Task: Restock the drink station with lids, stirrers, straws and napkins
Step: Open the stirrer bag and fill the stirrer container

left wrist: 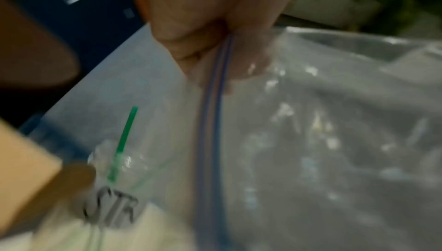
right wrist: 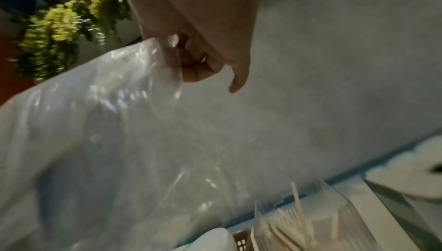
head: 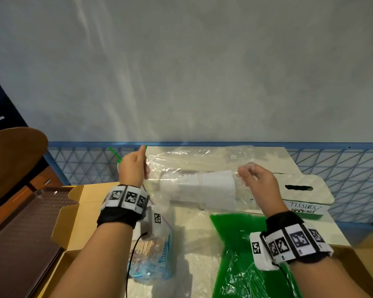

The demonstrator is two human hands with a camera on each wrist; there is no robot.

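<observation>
Both hands hold up a clear zip bag (head: 194, 166) above the table, with a white stack (head: 205, 190) showing through it in the head view. My left hand (head: 136, 168) pinches the bag's left edge at its blue zip strip (left wrist: 215, 103). My right hand (head: 252, 175) pinches the bag's right edge (right wrist: 167, 56), little finger sticking out. A green bag of straws (head: 246, 254) lies on the table under my right wrist. A bag of wooden stirrers (head: 149, 250) lies under my left wrist. A green straw (left wrist: 124, 137) stands in a clear cup marked "STR".
A white box labelled "TISSUES/NAPKINS" (head: 304, 196) stands at the right. A clear holder of wooden stirrers (right wrist: 299, 224) shows in the right wrist view. An open cardboard box (head: 73, 211) sits at the left, beside a brown tray (head: 26, 229). Blue mesh fencing (head: 342, 168) runs behind the table.
</observation>
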